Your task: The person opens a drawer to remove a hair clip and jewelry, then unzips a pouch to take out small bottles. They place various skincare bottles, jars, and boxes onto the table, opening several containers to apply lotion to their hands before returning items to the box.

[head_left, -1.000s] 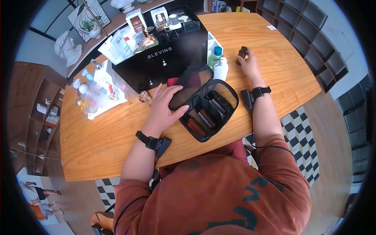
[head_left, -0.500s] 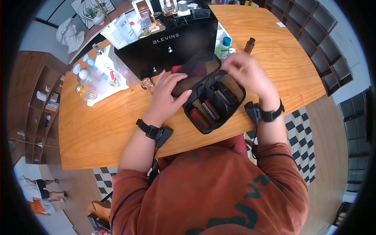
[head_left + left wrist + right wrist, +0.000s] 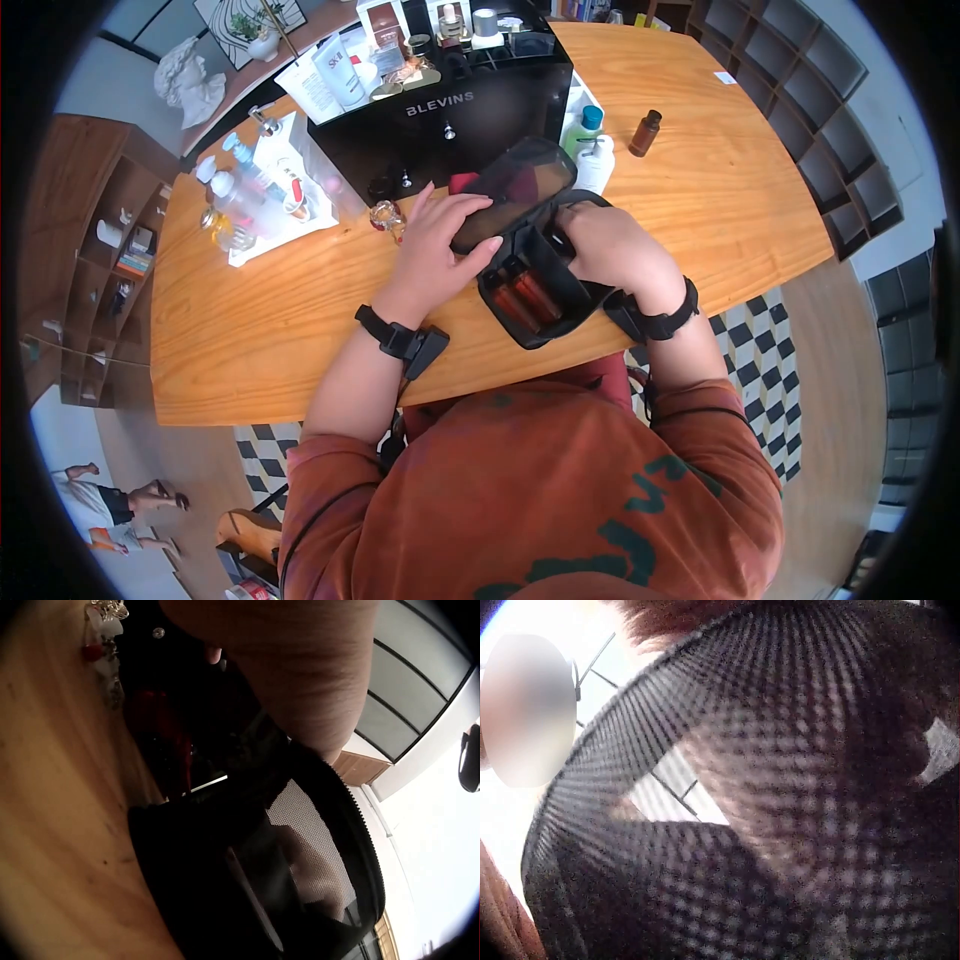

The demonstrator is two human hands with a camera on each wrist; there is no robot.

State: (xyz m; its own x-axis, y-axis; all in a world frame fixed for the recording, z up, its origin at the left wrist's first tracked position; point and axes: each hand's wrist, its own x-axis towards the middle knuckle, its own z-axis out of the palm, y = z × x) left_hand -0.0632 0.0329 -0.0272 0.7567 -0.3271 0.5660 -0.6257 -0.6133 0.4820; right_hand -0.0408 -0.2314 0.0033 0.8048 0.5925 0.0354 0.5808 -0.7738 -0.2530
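A black cosmetic case (image 3: 548,338) with a mesh lid (image 3: 520,180) folded back sits before me on the table. My left hand (image 3: 430,240) rests at the lid's left side, fingers extended over it and thumb along its near edge. My right hand (image 3: 615,250) reaches down into the case's right compartment, its fingertips hidden inside. Two amber-brown bottles (image 3: 535,295) lie in the left compartment beside a divider. In the right wrist view, black mesh (image 3: 780,750) fills most of the picture. Right of the case, an amber bottle (image 3: 645,133) with a dark cap stands upright on the table.
Behind the case is a black BLEVINS organizer (image 3: 440,130) topped with cosmetics. A white bottle (image 3: 596,165) and a green-capped bottle (image 3: 583,130) stand at its right. On the left, a white tray (image 3: 290,240) holds pump bottles. A bejewelled ornament (image 3: 387,220) lies near my left hand.
My right hand has let go of the amber bottle, leaving it standing on the table, and has moved left and down into the case. The left hand stays at the lid.
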